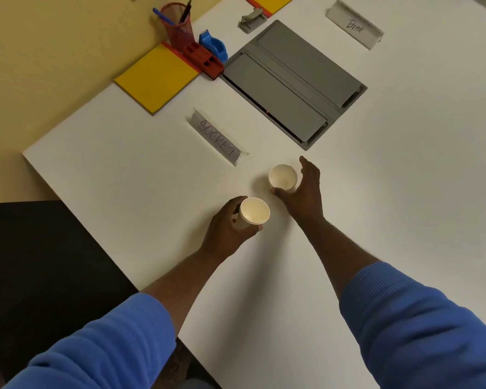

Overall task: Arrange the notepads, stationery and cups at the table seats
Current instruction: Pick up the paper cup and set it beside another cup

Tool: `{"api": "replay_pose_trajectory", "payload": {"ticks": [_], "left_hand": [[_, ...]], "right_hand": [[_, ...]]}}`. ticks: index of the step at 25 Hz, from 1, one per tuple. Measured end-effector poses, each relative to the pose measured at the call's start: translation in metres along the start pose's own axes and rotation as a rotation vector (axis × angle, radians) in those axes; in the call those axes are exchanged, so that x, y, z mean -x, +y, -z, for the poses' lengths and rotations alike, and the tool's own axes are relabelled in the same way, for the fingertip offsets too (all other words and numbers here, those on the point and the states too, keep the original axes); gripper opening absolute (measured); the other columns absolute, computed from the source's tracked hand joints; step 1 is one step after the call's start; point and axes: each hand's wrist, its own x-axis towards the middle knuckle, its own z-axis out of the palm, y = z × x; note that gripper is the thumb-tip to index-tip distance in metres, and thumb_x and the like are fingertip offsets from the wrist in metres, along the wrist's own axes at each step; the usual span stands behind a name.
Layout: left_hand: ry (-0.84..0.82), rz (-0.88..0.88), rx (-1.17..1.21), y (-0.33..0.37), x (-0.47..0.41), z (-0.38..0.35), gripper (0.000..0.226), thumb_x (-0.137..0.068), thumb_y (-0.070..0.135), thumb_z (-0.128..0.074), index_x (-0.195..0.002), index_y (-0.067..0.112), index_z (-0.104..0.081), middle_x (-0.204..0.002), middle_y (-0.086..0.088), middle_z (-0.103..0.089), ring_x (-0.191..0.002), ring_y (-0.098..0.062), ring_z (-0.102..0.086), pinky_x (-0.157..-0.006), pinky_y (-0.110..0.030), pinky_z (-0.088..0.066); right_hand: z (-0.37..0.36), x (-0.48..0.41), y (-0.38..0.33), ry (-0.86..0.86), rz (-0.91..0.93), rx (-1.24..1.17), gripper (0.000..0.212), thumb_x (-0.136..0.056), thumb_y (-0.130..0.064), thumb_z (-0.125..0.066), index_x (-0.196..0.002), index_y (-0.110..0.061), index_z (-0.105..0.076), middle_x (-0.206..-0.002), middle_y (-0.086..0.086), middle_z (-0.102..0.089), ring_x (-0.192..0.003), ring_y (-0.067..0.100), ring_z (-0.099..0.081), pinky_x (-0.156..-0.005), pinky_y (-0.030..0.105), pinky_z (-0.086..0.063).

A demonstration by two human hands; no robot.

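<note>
White rectangular counter (390, 192): work surface, seen at an angle, its near-left corner over a dark floor area.

Left hand (227, 228): closed around a tilted stack of white paper cups (253, 211), mouth turned toward the camera, several rims visible at the lip; held just above or at the counter, which one cannot tell.

Right hand (306, 189): fingers spread and curved around the right side of a single white paper cup (282, 177), thumb at its near side; the cup stands upright on the counter. Whether the fingers press the cup wall cannot be told.

Both arms wear blue knitted sleeves (421, 324), pushed back from the wrists.

Clear acrylic name sign marked "SOCKET" (218, 137): lies just beyond the two cups, to the far left of the single cup.

Grey recessed cable hatch (295, 82): set into the counter centre, far of the cups.

Second clear name sign marked "BEAR" (354, 24): far right.

Yellow notepad with red binding strip (157, 78): at the far-left edge of the counter.

Red plastic desk organiser with mesh pen cup (191, 43): touching the notepad's far end, holding a blue pen and a dark one.

Blue tape dispenser (213, 46): just right of the organiser.

Grey stapler (251, 19): far, beside a second yellow notepad (272, 1) cut by the frame edge.
</note>
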Motion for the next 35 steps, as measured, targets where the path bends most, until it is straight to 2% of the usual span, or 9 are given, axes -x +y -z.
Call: {"api": "replay_pose_trajectory", "payload": {"ticks": [3, 6, 12, 15, 18, 21, 24, 26, 35], "left_hand": [[-0.012, -0.044, -0.008, 0.015, 0.002, -0.002, 0.075, -0.067, 0.035, -0.093, -0.133, 0.034, -0.056, -0.118, 0.025, -0.063, -0.111, 0.009, -0.057, -0.096, -0.030, -0.055], [-0.031, -0.105, -0.016, 0.028, 0.007, -0.004, 0.076, -0.067, 0.038, -0.092, -0.133, 0.032, -0.055, -0.124, 0.020, -0.064, -0.115, 0.001, -0.059, -0.095, -0.035, -0.056], [-0.079, -0.227, -0.043, 0.059, 0.048, -0.007, 0.079, -0.070, 0.045, -0.089, -0.137, 0.033, -0.050, -0.124, 0.024, -0.059, -0.118, -0.002, -0.057, -0.096, -0.037, -0.057], [-0.089, -0.256, -0.044, 0.072, 0.077, -0.012, 0.082, -0.071, 0.043, -0.089, -0.141, 0.030, -0.048, -0.129, 0.019, -0.058, -0.120, -0.005, -0.056, -0.100, -0.037, -0.055], [-0.082, -0.290, -0.035, 0.084, 0.115, -0.014, 0.081, -0.071, 0.042, -0.090, -0.140, 0.029, -0.050, -0.128, 0.019, -0.060, -0.119, -0.003, -0.057, -0.101, -0.037, -0.055], [-0.080, -0.312, -0.015, 0.098, 0.156, -0.016, 0.077, -0.070, 0.045, -0.089, -0.137, 0.030, -0.052, -0.126, 0.019, -0.062, -0.118, -0.002, -0.058, -0.099, -0.038, -0.056], [-0.082, -0.307, 0.004, 0.107, 0.189, -0.020, 0.080, -0.066, 0.058, -0.082, -0.135, 0.030, -0.054, -0.127, 0.017, -0.064, -0.116, -0.004, -0.060, -0.095, -0.040, -0.058], [-0.087, -0.323, 0.001, 0.108, 0.211, -0.024, 0.081, -0.064, 0.058, -0.077, -0.136, 0.030, -0.054, -0.128, 0.016, -0.063, -0.117, -0.005, -0.060, -0.094, -0.041, -0.058], [-0.181, -0.406, 0.020, 0.109, 0.286, -0.047, 0.074, -0.068, 0.043, -0.082, -0.136, 0.030, -0.054, -0.128, 0.016, -0.064, -0.117, -0.001, -0.060, -0.095, -0.041, -0.057]], "right_hand": [[0.016, 0.017, -0.001, -0.007, -0.001, -0.011, 0.110, -0.067, -0.032, -0.094, -0.155, -0.021, -0.030, -0.155, 0.003, -0.037, -0.141, 0.026, -0.041, -0.109, 0.053, -0.045], [0.033, 0.042, -0.005, 0.013, -0.005, -0.046, 0.105, -0.069, -0.032, -0.092, -0.155, -0.024, -0.031, -0.155, -0.002, -0.038, -0.141, 0.021, -0.041, -0.110, 0.051, -0.044], [0.074, 0.111, -0.019, 0.101, 0.040, -0.130, 0.083, -0.082, -0.019, -0.083, -0.152, -0.023, -0.039, -0.151, -0.005, -0.045, -0.135, 0.015, -0.048, -0.110, 0.039, -0.045], [0.089, 0.145, -0.024, 0.135, 0.116, -0.157, 0.063, -0.090, -0.014, -0.072, -0.148, -0.020, -0.047, -0.143, -0.005, -0.055, -0.129, 0.009, -0.054, -0.107, 0.040, -0.050], [0.106, 0.187, -0.031, 0.128, 0.146, -0.224, 0.051, -0.095, -0.022, -0.069, -0.143, -0.019, -0.053, -0.137, -0.005, -0.061, -0.127, 0.005, -0.057, -0.104, 0.038, -0.052], [0.121, 0.229, -0.036, 0.073, 0.156, -0.251, 0.058, -0.089, -0.040, -0.073, -0.142, -0.023, -0.054, -0.134, -0.007, -0.063, -0.123, 0.003, -0.058, -0.101, 0.028, -0.053], [0.130, 0.261, -0.036, 0.050, 0.163, -0.285, 0.066, -0.083, -0.043, -0.079, -0.141, -0.025, -0.054, -0.130, -0.010, -0.064, -0.118, -0.001, -0.059, -0.095, 0.019, -0.053], [0.137, 0.283, -0.035, 0.060, 0.185, -0.282, 0.068, -0.080, -0.044, -0.081, -0.140, -0.025, -0.055, -0.130, -0.013, -0.063, -0.116, -0.003, -0.059, -0.091, 0.015, -0.052], [0.169, 0.370, -0.020, 0.197, 0.199, -0.241, 0.072, -0.078, -0.034, -0.088, -0.141, -0.024, -0.054, -0.127, -0.011, -0.064, -0.114, -0.002, -0.059, -0.089, 0.015, -0.051]]}}
